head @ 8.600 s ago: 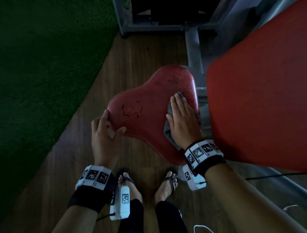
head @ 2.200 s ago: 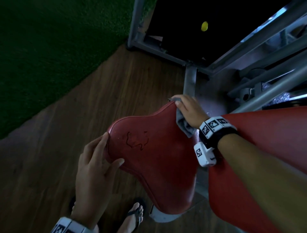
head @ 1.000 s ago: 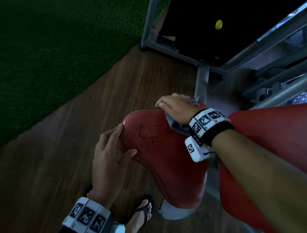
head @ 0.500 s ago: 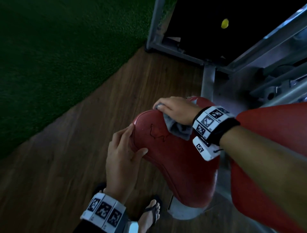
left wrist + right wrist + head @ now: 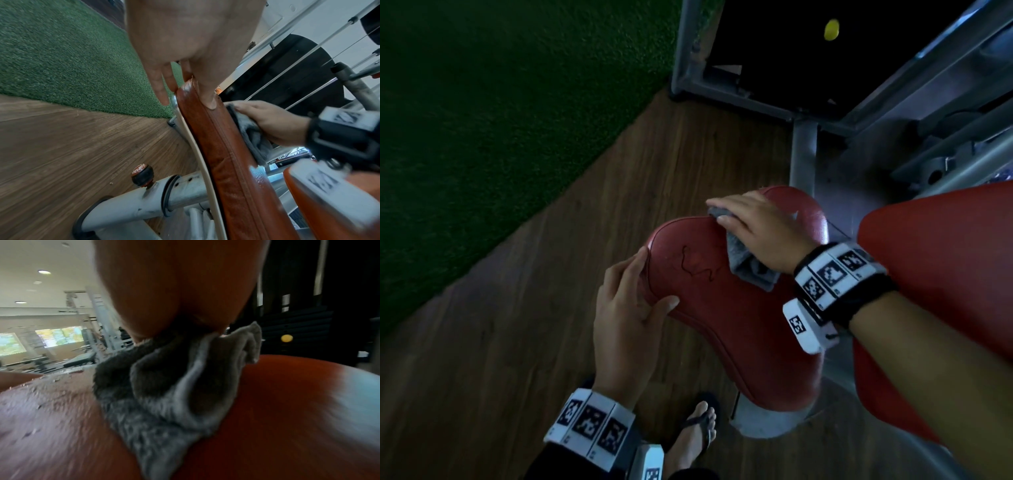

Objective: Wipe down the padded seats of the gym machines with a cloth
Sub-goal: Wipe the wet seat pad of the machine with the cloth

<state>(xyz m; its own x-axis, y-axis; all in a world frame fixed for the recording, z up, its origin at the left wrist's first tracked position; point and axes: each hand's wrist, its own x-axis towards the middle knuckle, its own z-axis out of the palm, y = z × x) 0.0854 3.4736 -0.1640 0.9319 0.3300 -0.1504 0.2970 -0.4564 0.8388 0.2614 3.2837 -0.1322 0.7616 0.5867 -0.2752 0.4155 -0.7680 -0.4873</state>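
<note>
A red padded seat (image 5: 739, 325) with a cracked patch near its left end fills the middle of the head view. My left hand (image 5: 650, 284) holds the seat's left edge, thumb on top and fingers down the side. In the left wrist view the left hand (image 5: 185, 97) pinches the edge of the seat (image 5: 222, 154). My right hand (image 5: 739, 219) lies flat on a grey cloth (image 5: 750, 267) and presses it onto the far part of the seat top. The right wrist view shows the cloth (image 5: 174, 394) bunched under my palm on the seat (image 5: 287, 410).
A red back pad (image 5: 945, 274) stands right of the seat. Behind are the grey machine frame (image 5: 804, 154) and a dark weight stack with a yellow pin (image 5: 831, 30). Green turf (image 5: 500, 120) borders the wood floor (image 5: 517, 342). My sandalled foot (image 5: 698, 431) is below the seat.
My right hand has slid the cloth from the seat's far right lobe leftward along the far edge. My left hand has kept its hold on the left edge.
</note>
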